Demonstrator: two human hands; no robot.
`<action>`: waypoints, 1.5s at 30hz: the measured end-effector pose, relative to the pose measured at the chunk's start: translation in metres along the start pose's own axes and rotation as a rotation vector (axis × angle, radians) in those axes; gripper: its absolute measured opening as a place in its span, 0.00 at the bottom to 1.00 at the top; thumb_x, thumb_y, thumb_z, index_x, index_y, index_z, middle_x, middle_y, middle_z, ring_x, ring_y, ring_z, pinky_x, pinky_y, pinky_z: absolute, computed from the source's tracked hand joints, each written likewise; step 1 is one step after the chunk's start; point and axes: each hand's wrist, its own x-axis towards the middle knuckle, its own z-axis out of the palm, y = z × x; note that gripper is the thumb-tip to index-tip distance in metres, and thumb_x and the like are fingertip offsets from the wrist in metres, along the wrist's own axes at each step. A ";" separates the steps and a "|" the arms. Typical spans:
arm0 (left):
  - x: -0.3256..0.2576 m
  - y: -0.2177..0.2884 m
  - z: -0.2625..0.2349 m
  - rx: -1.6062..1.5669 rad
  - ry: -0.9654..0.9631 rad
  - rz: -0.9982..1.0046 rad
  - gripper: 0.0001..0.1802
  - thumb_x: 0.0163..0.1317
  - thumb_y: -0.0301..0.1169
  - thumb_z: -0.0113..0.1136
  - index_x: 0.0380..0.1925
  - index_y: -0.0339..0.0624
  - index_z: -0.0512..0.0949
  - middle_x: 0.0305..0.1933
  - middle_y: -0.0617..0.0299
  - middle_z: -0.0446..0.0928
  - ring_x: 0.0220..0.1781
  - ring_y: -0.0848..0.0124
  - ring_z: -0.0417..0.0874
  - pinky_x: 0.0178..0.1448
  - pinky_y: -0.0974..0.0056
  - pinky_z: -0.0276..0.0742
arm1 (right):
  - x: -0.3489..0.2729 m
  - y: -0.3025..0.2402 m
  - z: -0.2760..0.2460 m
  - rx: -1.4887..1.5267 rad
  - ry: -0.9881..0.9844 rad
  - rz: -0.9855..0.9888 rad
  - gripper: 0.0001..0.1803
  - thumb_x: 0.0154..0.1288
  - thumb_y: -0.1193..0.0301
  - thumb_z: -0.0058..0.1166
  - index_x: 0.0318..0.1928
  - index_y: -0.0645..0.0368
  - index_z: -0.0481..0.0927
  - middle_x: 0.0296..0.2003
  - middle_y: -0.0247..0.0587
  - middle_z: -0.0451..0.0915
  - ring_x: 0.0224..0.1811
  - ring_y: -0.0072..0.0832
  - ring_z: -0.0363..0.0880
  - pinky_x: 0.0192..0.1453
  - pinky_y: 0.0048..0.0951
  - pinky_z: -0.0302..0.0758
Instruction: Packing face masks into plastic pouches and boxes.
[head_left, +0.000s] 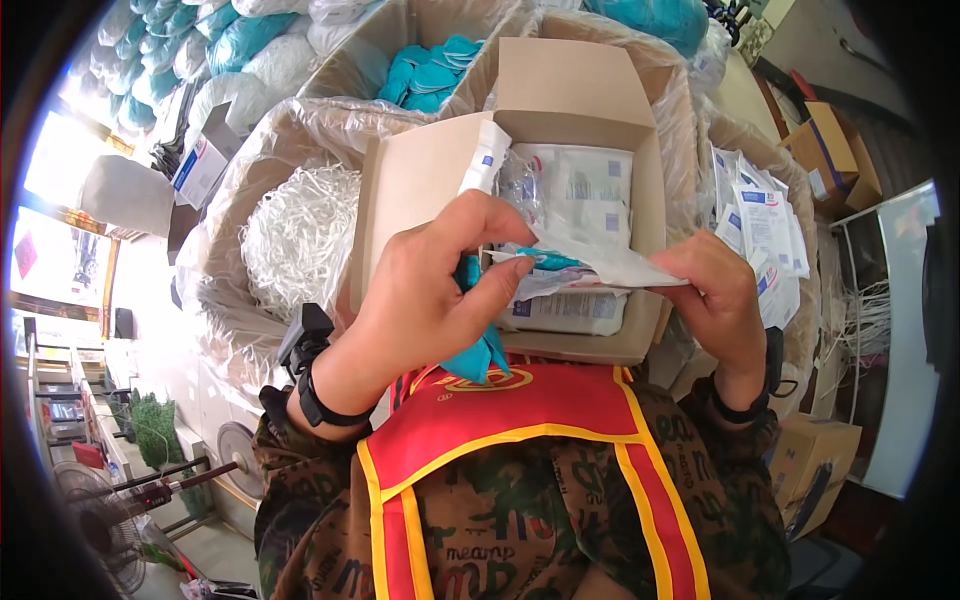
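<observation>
In front of my chest, over an open cardboard box (648, 200), a white plastic pouch (590, 262) is spread at its mouth, with teal material and something clear showing inside. My right hand (722, 290) pinches the pouch at its right end. At the pouch's left end, my left hand (440, 265) has thumb and forefinger on either side of its mouth. Teal fabric pieces (478, 358) hang beneath the left palm, apparently gripped by the curled fingers, which are mostly hidden. Packed inside the box are several flat white printed packets (590, 175).
Left of the box, a plastic-lined carton holds tangled white strings (300, 228). Behind, another carton contains teal pieces (428, 75). White printed pouches (765, 225) fill a carton at right. Brown cartons (815, 460) stand lower right; a fan (95, 520) is lower left.
</observation>
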 end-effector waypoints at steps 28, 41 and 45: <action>-0.037 -0.061 -0.107 -0.831 0.704 0.163 0.13 0.71 0.32 0.52 0.27 0.40 0.68 0.31 0.58 0.72 0.30 0.73 0.67 0.37 0.68 0.65 | -0.020 0.021 -0.005 -0.010 0.099 0.104 0.12 0.52 0.84 0.62 0.38 0.60 0.83 0.31 0.39 0.82 0.34 0.36 0.79 0.39 0.32 0.74; -0.004 0.003 -0.035 0.103 -0.106 0.210 0.04 0.53 0.24 0.66 0.30 0.42 0.82 0.25 0.62 0.80 0.25 0.65 0.80 0.35 0.63 0.73 | -0.008 -0.014 -0.004 -0.266 0.201 -0.162 0.16 0.43 0.82 0.59 0.38 0.61 0.83 0.33 0.43 0.82 0.33 0.41 0.78 0.37 0.34 0.74; 0.004 0.003 -0.021 0.190 -0.169 0.327 0.06 0.50 0.24 0.64 0.30 0.39 0.82 0.24 0.61 0.78 0.26 0.60 0.78 0.33 0.60 0.70 | -0.006 -0.015 -0.003 -0.190 0.173 -0.140 0.15 0.44 0.82 0.59 0.38 0.62 0.83 0.33 0.43 0.82 0.33 0.41 0.78 0.36 0.34 0.73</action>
